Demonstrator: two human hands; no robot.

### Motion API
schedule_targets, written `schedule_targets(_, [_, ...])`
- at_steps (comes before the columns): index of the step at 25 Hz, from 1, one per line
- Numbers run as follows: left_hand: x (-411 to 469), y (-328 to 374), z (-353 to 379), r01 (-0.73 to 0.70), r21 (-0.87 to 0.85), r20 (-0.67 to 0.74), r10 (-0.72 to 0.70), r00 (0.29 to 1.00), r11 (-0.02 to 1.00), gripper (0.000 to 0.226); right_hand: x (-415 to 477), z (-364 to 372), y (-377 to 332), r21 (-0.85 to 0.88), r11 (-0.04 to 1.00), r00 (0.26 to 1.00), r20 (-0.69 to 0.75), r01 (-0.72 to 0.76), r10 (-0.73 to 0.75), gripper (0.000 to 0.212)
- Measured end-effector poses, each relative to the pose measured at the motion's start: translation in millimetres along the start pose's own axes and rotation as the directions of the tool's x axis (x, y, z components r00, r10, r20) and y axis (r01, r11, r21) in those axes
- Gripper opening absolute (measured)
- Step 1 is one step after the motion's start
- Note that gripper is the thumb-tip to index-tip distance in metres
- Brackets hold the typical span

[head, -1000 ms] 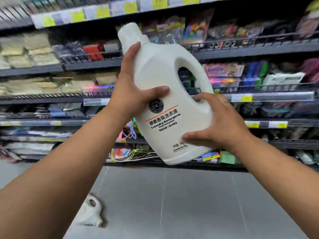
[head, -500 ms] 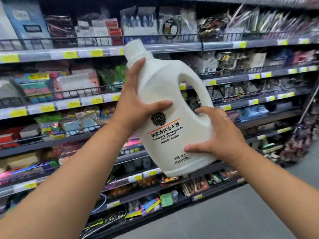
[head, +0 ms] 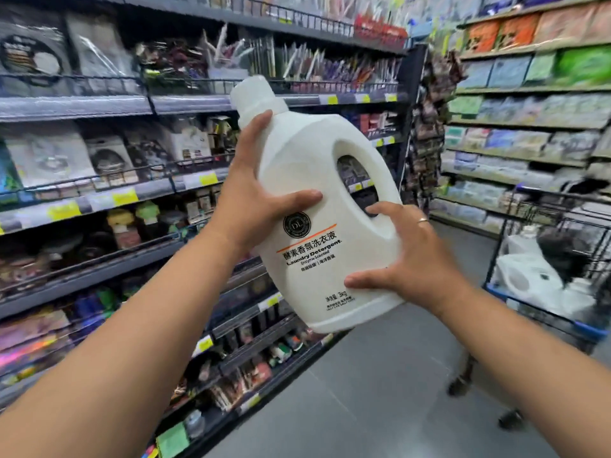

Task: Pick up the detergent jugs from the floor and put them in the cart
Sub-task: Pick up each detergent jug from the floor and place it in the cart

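Head view: I see the detergent jug [head: 324, 226] held in mid-air between both hands, cap tilted to the far left; the left hand [head: 251, 200] wraps its upper side, thumb across the front; the right hand [head: 410, 259] grips the lower right side, fingers spread; the cart [head: 506, 233] stands at right with white jugs [head: 525, 276] inside; shelves [head: 99, 193] line the left.
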State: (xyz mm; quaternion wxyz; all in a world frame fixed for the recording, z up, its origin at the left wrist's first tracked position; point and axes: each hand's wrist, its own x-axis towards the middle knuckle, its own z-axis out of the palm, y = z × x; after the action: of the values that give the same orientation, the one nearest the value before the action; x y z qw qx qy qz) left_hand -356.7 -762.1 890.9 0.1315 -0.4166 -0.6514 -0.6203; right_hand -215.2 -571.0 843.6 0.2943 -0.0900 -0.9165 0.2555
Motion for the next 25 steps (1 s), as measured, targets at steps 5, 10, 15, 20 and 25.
schedule_targets(5, [78, -65, 135, 0.025, -0.116, 0.128, -0.01, 0.992, 0.993, 0.097, 45, -36, 119, -0.088, 0.979, 0.983, -0.052, -0.182, 0.178, 0.097])
schedule_targets(10, [161, -152, 273, 0.073, -0.273, 0.301, 0.013, 0.954, 0.959, 0.104, 94, -54, 233, -0.176, 0.919, 0.932, -0.145, -0.353, 0.331, 0.095])
schedule_targets(15, [229, -211, 413, 0.13, -0.332, 0.503, 0.059, 0.862, 0.934, 0.104, 125, -73, 332, -0.205, 0.809, 0.827, -0.266, -0.551, 0.496, 0.096])
schedule_targets(20, [266, -244, 560, 0.162, -0.394, 0.618, 0.13, 0.775, 0.905, 0.101, 143, -109, 446, -0.212, 0.709, 0.729, -0.355, -0.673, 0.586, 0.098])
schedule_targets(25, [290, -275, 694, 0.208, -0.399, 0.647, 0.114, 0.754, 0.893, 0.105, 160, -149, 568, -0.209, 0.658, 0.683, -0.362, -0.723, 0.635, 0.1])
